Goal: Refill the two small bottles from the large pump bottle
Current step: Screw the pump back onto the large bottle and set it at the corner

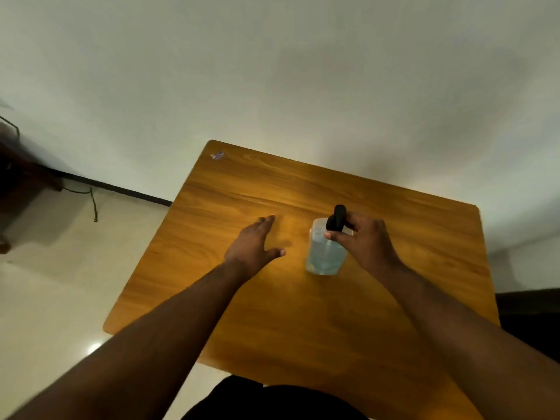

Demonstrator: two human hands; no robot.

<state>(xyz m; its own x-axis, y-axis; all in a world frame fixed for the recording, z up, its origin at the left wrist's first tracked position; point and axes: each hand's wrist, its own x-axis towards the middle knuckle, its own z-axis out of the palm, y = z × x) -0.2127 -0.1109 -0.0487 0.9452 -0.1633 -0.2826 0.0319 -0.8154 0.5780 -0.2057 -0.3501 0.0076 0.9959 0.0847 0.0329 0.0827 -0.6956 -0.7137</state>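
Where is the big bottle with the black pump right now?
In the head view, the large clear pump bottle stands upright on the wooden table, right of centre. The right hand holds its black pump top; the left hand is apart from it.

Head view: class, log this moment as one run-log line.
right hand: grips clear blue-liquid pump bottle | left hand: open over wooden table

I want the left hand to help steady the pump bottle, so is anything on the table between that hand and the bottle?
Nothing visible. Only bare wooden table lies between the open left hand and the pump bottle, whose pump top the right hand grips.
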